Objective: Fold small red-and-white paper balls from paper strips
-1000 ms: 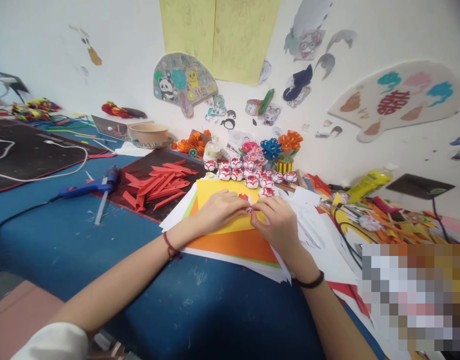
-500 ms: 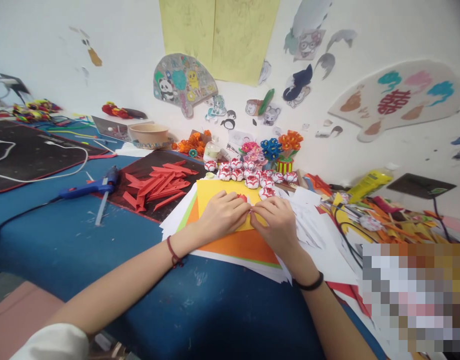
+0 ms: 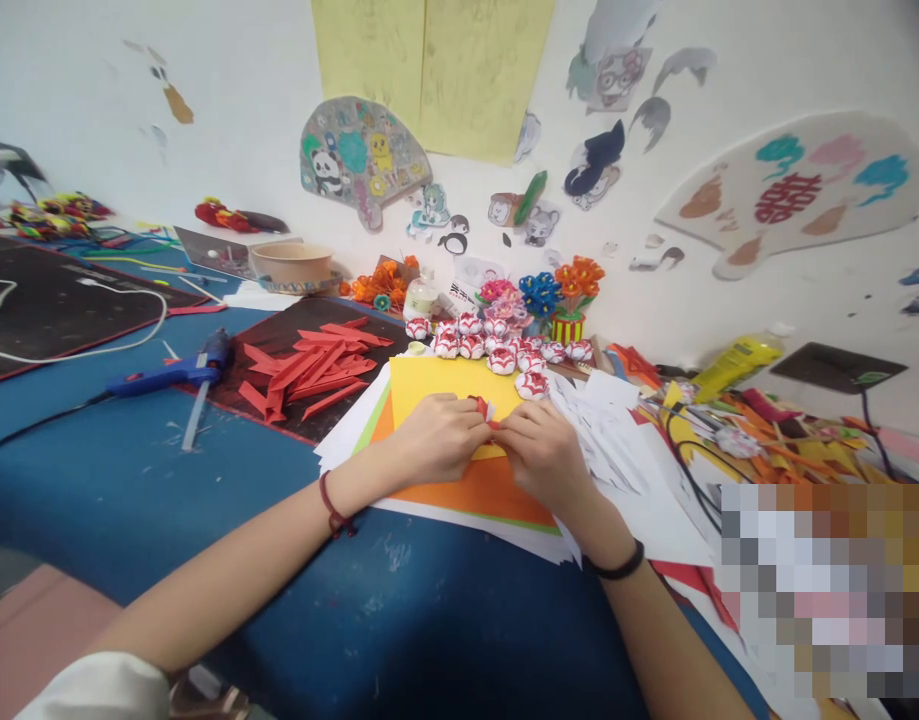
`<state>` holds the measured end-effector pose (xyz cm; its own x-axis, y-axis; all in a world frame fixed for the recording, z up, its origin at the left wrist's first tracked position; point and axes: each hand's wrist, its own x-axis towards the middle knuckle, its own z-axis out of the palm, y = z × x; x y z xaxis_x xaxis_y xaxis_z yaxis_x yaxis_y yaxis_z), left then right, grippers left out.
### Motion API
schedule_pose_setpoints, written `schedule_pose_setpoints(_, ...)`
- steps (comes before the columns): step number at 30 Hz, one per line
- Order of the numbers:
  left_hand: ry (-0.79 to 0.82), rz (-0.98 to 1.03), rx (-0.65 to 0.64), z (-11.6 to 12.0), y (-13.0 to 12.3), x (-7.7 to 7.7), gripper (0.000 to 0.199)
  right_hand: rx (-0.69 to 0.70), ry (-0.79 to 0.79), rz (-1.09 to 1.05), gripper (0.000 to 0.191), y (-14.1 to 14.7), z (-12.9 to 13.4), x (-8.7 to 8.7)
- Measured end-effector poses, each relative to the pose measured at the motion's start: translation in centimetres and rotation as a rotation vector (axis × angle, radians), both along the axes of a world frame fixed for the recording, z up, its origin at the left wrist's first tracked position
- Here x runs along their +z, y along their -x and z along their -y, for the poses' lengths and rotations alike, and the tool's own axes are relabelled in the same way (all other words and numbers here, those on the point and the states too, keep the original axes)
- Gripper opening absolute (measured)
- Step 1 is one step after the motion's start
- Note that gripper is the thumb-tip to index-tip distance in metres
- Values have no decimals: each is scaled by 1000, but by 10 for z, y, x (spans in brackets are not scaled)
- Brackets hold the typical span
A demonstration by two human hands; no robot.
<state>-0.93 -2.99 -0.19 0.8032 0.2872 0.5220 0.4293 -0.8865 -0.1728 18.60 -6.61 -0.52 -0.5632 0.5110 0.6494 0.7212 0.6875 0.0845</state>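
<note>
Between my two hands is a small red and white piece of folded paper (image 3: 492, 424), mostly covered by the fingers. My left hand (image 3: 445, 436) is closed on its left side, and my right hand (image 3: 543, 448) pinches it from the right. Both hands are over a yellow sheet (image 3: 414, 385), which lies on an orange sheet (image 3: 459, 489) and a stack of white and green paper. Just beyond stand several red-and-white folded paper flowers (image 3: 502, 357). To the left, a heap of red folded paper strips (image 3: 316, 365) lies on a dark mat (image 3: 260, 330).
A blue glue gun (image 3: 170, 375) rests on the blue tabletop (image 3: 279, 590) at left, its cord trailing off. Behind are a round tan bowl (image 3: 292, 265) and flower bunches (image 3: 540, 294). Paper scraps (image 3: 774, 430) and a yellow bottle (image 3: 740, 365) crowd the right side.
The fingers of both hands have shifted on the folded paper, and a little more of its red and white shows. My left hand is curled more. The view has moved slightly.
</note>
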Motion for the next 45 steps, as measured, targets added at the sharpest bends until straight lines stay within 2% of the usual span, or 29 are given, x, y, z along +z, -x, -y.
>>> schedule_pose_setpoints(5, 33, -8, 30, 2, -1, 4, 26, 4, 92, -32, 27, 0, -3, -1)
schedule_pose_setpoints(8, 1, 29, 67, 2, -1, 6, 28, -17, 97, -124, 25, -1, -4, -2)
schedule_pose_setpoints(11, -6, 21, 42, 3, -2, 4, 24, -27, 96, -167, 23, 0, -3, -2)
schedule_pose_setpoints(15, 154, 74, 100, 5, -6, -3, 12, -77, 66, -153, 23, 2, -1, -2)
schedule_pose_setpoints(19, 291, 201, 174, 4, -9, -7, 11, -147, 36, -133, 23, 4, -1, 0)
schedule_pose_setpoints(23, 229, 292, 205, -2, -7, -4, 16, -226, 67, -341, 17, 4, 0, 4)
schedule_pose_setpoints(25, 191, 316, 263, -4, -6, -3, 19, -241, 141, -445, 22, 5, 1, 4)
schedule_pose_setpoints(28, 137, 318, 365, -5, -8, -2, 21, -227, 249, -427, 34, 8, 2, 1)
schedule_pose_setpoints(30, 123, 311, 400, -4, -10, -4, 21, -217, 266, -382, 32, 11, 3, -2)
schedule_pose_setpoints(37, 323, 342, 374, -3, -12, -3, 18, -226, 234, -391, 24, 21, 5, -6)
schedule_pose_setpoints(42, 334, 326, 321, -2, -8, 7, 15, -226, 246, -422, 23, 21, 5, -4)
schedule_pose_setpoints(45, 335, 353, 285, 1, -6, 14, 22, -191, 203, -365, 28, 22, 6, -4)
